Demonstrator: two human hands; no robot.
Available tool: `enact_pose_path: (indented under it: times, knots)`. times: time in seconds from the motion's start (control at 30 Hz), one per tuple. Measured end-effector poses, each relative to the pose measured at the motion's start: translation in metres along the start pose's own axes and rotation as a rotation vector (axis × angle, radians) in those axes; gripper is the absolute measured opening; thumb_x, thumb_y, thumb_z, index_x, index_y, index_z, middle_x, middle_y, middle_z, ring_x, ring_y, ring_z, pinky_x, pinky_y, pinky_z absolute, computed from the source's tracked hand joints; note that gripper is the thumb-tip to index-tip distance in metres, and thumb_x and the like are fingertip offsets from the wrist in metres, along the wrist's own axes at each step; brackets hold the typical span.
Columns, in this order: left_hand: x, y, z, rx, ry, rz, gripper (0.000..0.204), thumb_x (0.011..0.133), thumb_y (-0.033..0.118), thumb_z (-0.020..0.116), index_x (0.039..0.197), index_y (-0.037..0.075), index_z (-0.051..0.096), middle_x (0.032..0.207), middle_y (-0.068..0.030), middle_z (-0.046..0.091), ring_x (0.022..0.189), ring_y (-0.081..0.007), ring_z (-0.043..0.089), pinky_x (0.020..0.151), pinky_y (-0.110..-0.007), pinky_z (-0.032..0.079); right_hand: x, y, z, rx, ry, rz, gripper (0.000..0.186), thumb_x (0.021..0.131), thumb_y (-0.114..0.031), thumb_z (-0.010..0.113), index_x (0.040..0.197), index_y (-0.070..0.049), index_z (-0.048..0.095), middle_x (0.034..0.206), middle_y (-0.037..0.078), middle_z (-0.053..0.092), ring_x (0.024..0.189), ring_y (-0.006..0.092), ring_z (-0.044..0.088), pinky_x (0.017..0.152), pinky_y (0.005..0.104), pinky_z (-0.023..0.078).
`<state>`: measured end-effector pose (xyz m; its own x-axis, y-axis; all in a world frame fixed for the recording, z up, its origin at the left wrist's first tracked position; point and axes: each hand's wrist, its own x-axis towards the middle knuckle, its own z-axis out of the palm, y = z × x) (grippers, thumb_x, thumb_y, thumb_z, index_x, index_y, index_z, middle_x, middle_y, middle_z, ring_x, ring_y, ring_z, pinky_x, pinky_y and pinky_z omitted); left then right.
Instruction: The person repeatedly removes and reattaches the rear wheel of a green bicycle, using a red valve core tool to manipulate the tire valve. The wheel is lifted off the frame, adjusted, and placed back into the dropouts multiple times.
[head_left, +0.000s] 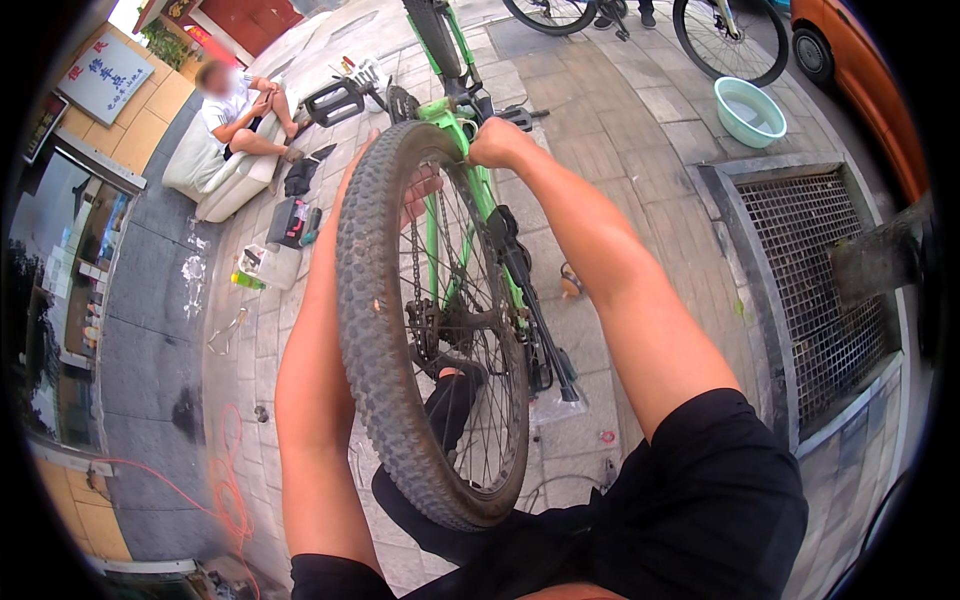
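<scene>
A bicycle with a green frame is tilted up in front of me, its knobby-tyred wheel nearest me. Close to the top of this wheel, my right hand is closed round part of the green frame. My left arm runs along the left side of the tyre, and my left hand reaches behind it. Some of its fingers show curled through the spokes; what they hold is hidden. Gears and a chain sit near the hub. A black kickstand hangs right of the wheel, and a black pedal sticks out at the far left.
On the left, a person sits on a pale sofa, near a toolbox and a white container. An orange hose lies lower left. To the right are a water basin, a metal floor grate and an orange vehicle.
</scene>
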<state>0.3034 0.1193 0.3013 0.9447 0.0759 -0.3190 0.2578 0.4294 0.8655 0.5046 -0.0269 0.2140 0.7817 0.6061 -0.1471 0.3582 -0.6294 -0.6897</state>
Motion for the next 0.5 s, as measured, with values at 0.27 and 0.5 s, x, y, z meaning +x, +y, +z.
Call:
enact_pose_path:
  times: [0.27,0.5]
  knots:
    - [-0.01,0.002,0.011,0.117,0.104,0.033,0.068,0.105,0.065,0.043,0.14,0.01,0.061,0.117,-0.0153,0.072,0.098,-0.0306,0.073,0.056,-0.032,0.056,-0.007,-0.004,-0.003,0.005,-0.005,0.024,0.05,0.081,-0.03,0.076,0.124,-0.004,0.074,0.136,0.02,0.068,0.129,0.0347,0.064,0.107,0.042,0.051]
    - [-0.035,0.007,0.03,0.175,0.103,0.076,0.067,0.106,0.063,0.039,0.145,0.012,0.058,0.121,-0.016,0.072,0.102,-0.034,0.073,0.059,-0.033,0.056,0.0,0.004,-0.002,-0.011,-0.012,0.01,0.05,0.081,-0.032,0.078,0.124,-0.006,0.075,0.137,0.018,0.068,0.129,0.0328,0.064,0.108,0.042,0.051]
